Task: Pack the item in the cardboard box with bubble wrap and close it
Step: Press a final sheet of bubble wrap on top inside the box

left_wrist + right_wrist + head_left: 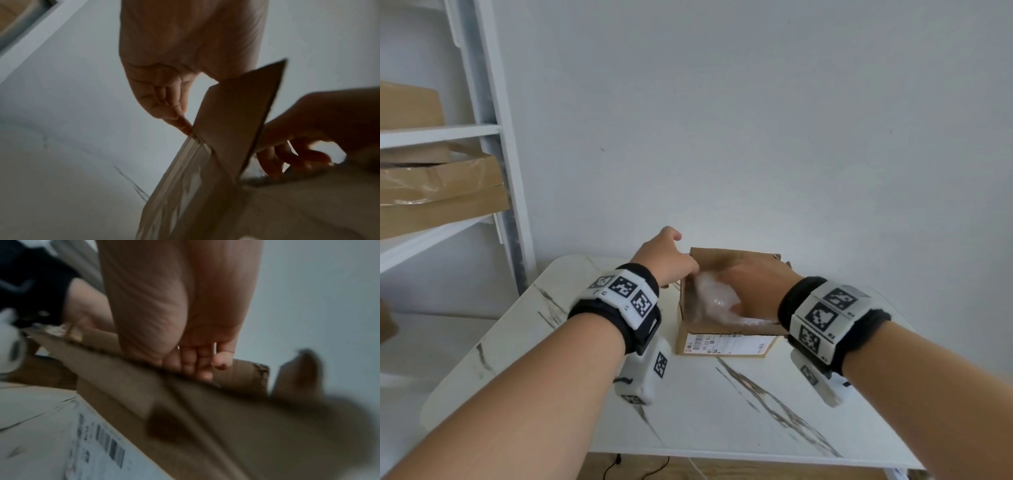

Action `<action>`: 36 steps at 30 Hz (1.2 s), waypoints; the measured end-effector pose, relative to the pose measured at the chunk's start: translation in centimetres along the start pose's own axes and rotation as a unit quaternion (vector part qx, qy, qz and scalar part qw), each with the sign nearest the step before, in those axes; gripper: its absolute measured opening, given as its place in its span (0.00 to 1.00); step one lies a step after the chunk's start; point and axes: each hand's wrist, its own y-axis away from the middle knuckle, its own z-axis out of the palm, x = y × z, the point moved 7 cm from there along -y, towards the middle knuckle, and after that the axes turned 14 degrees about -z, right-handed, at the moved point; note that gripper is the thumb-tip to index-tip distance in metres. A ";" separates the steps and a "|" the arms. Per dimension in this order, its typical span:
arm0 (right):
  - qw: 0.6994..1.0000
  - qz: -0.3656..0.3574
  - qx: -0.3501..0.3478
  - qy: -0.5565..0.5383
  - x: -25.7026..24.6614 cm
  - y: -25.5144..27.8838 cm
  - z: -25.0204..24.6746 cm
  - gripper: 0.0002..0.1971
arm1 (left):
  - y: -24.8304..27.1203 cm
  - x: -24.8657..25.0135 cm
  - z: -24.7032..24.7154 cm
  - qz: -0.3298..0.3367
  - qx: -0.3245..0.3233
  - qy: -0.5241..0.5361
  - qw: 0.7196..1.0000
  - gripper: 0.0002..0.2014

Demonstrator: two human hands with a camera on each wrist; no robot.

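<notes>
An open cardboard box (726, 334) with a white shipping label stands on the marble table (705, 411). Clear bubble wrap (717, 299) fills its inside, and the item under it is hidden. My left hand (671, 262) is at the box's left side. Its fingers (180, 121) lie against the outside of the upright left flap (236, 113) and pinch it. My right hand (753, 277) reaches down into the box with straight fingers (197, 365) pressing on the wrap. In the right wrist view the box wall and label (102, 443) are blurred.
White shelving (493, 171) with flat cardboard boxes (438, 192) stands at the left against a plain wall. The table's front edge (722, 455) runs close to me, with cables on the floor below it. Another brown box corner (387, 325) shows at the far left.
</notes>
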 end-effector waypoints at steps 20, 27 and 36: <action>0.993 -0.059 -0.095 -0.028 -0.4 -1.2 0.3 0.26 | 0.2 1.0 1.3 0.024 0.010 -0.068 0.997 0.03; 0.995 -0.066 -0.069 0.020 -1.1 -1.5 1.8 0.19 | 0.4 0.9 1.4 0.032 0.022 -0.060 0.997 0.12; 0.999 -0.022 -0.005 0.033 -1.0 -1.3 2.1 0.12 | 0.8 0.4 1.4 0.032 0.030 -0.031 0.999 0.15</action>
